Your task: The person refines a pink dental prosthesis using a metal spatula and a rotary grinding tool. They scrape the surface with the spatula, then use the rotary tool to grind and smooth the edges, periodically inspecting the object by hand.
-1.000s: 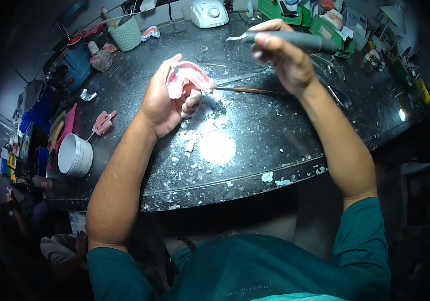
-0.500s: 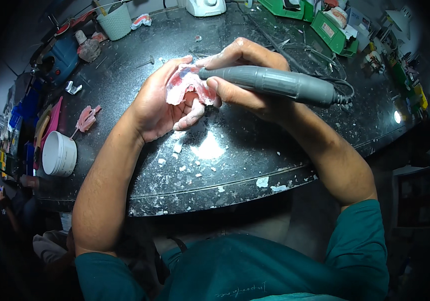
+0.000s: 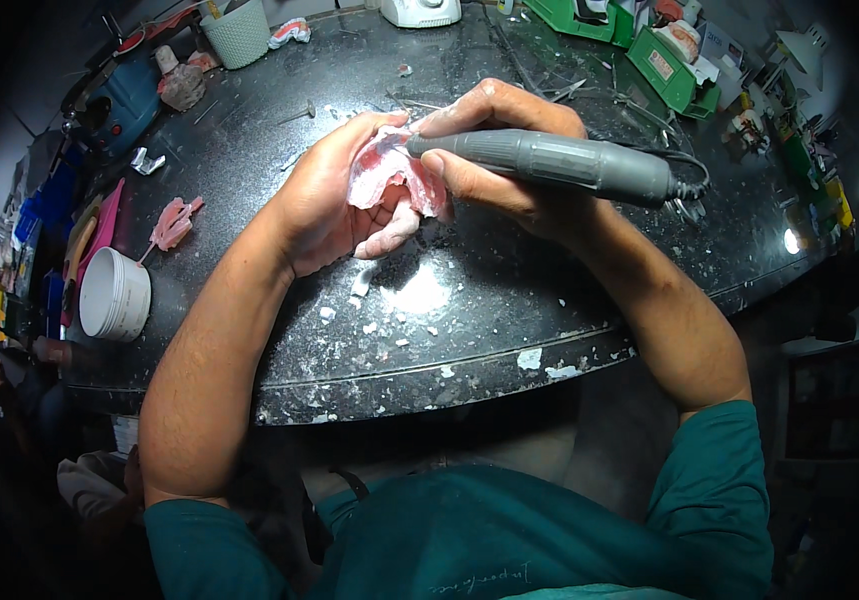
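Note:
A pink, arch-shaped denture base (image 3: pixel 381 180), dusted with white, rests in my left hand (image 3: pixel 324 200). My left thumb lies along its far edge and the fingers curl beneath it. My right hand (image 3: pixel 509 125) grips a thick grey rotary handpiece (image 3: pixel 569 163) like a pen, its cord leaving from the right end. The handpiece's nose meets the far right side of the denture base; the bur itself is too small to make out. White chips (image 3: pixel 361 284) and dust lie on the dark bench (image 3: pixel 349 350) below my hands.
On the left stand a white tub (image 3: pixel 115 295), a pink branched piece (image 3: pixel 175 222) and a blue machine (image 3: pixel 124 105). A textured white cup (image 3: pixel 236 35) is at the back left. Green bins (image 3: pixel 664 70) and loose tools sit at the back right.
The whole view has shifted slightly. The denture base is tilted a little differently in my left hand, and its pale top surface looks less bright. Both grips stay the same.

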Motion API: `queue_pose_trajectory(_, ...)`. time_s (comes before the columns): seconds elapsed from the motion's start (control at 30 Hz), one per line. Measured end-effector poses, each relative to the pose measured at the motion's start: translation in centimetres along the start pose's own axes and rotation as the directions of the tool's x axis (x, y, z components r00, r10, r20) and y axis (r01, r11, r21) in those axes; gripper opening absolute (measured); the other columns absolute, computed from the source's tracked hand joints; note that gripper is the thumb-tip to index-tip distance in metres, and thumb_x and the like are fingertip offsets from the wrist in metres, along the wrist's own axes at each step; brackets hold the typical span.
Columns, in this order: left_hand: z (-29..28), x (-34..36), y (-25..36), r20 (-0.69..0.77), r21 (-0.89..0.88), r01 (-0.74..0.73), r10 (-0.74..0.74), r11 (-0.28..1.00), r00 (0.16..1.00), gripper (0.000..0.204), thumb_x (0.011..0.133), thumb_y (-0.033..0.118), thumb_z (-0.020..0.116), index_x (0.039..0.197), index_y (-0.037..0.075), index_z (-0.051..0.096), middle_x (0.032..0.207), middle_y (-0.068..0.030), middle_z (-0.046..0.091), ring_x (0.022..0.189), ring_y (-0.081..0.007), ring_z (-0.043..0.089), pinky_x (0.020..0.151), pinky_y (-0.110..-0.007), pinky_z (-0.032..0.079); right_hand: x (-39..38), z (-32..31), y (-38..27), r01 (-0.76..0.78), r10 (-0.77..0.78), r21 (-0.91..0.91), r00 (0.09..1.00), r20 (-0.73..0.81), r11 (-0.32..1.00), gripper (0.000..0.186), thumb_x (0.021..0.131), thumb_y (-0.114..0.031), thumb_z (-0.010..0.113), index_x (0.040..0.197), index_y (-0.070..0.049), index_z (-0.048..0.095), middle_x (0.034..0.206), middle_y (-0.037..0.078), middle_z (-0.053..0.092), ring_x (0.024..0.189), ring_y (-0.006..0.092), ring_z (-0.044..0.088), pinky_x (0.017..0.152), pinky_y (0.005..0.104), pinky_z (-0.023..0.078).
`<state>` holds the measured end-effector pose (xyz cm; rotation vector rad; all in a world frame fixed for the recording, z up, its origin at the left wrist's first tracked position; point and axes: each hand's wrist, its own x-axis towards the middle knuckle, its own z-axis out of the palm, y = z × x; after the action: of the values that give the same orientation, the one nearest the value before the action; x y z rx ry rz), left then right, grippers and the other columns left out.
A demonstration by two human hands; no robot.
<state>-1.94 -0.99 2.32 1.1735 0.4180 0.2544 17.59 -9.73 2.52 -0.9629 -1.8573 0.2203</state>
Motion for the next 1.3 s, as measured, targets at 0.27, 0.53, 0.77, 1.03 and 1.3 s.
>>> queue_pose_trajectory(0.27, 0.5, -0.1, 0.1, -0.055, -0.025, 0.028, -0.030, 0.999, 0.998, 0.057, 0.101, 0.046, 0.032, 0.088, 0.000, 0.063, 0.062, -0.0106, 0.062, 0.042, -0.0135, 0.052, 0.036, -0.025, 0.038, 0.0, 0.2, 0.0, 0.010, -0.010, -0.017, 1.000, -0.025, 1.000, 0.020, 0.084, -0.012, 0.078, 0.097, 0.000, 0.069, 0.092, 0.009, 0.071, 0.082, 0.0128, 0.068, 0.074, 0.0259, 0.054)
queue_pose_trajectory(0.53, -0.7, 0.0, 0.3, 0.099, 0.002, 0.046, -0.046, 0.999, 0.994, 0.056, 0.101, 0.044, 0.032, 0.088, 0.000, 0.064, 0.064, -0.0116, 0.063, 0.043, -0.0145, 0.051, 0.037, -0.026, 0.039, 0.1, 0.2, -0.3, 0.004, -0.007, -0.064, 0.999, -0.043, 0.998, 0.020, 0.083, -0.013, 0.077, 0.096, -0.001, 0.070, 0.090, 0.007, 0.071, 0.079, 0.0106, 0.066, 0.071, 0.0250, 0.053)
queue_pose_trajectory(0.77, 0.3, 0.1, 0.1, 0.001, -0.034, 0.017, -0.017, 0.999, 1.000, 0.057, 0.102, 0.042, 0.029, 0.090, -0.002, 0.063, 0.061, -0.0115, 0.061, 0.040, -0.0151, 0.049, 0.037, -0.026, 0.039, 0.0, 0.0, -0.4, -0.028, 0.026, -0.074, 0.999, -0.031, 0.997, 0.020, 0.083, -0.014, 0.075, 0.097, 0.000, 0.069, 0.092, 0.009, 0.071, 0.079, 0.0118, 0.067, 0.072, 0.0258, 0.054)
queue_pose_trajectory(1.03, -0.6, 0.1, -0.2, 0.075, -0.012, -0.029, 0.030, 1.000, 0.997, 0.058, 0.104, 0.036, 0.020, 0.089, -0.001, 0.062, 0.060, -0.0113, 0.060, 0.040, -0.0142, 0.049, 0.036, -0.025, 0.038, -0.1, 0.2, -0.4, -0.037, 0.036, -0.035, 0.999, -0.028, 0.999, 0.021, 0.083, -0.013, 0.077, 0.098, 0.000, 0.068, 0.094, 0.011, 0.072, 0.084, 0.0135, 0.069, 0.076, 0.0275, 0.055)
queue_pose_trajectory(1.3, 0.0, -0.1, 0.1, 0.033, -0.002, 0.020, -0.020, 1.000, 0.999, 0.058, 0.103, 0.039, 0.021, 0.088, 0.000, 0.061, 0.059, -0.0103, 0.059, 0.040, -0.0135, 0.049, 0.034, -0.024, 0.036, 0.0, 0.4, -0.4, -0.033, 0.031, -0.041, 0.999, -0.044, 0.999, 0.021, 0.084, -0.014, 0.079, 0.096, -0.001, 0.069, 0.089, 0.007, 0.071, 0.079, 0.0103, 0.067, 0.072, 0.0250, 0.054)
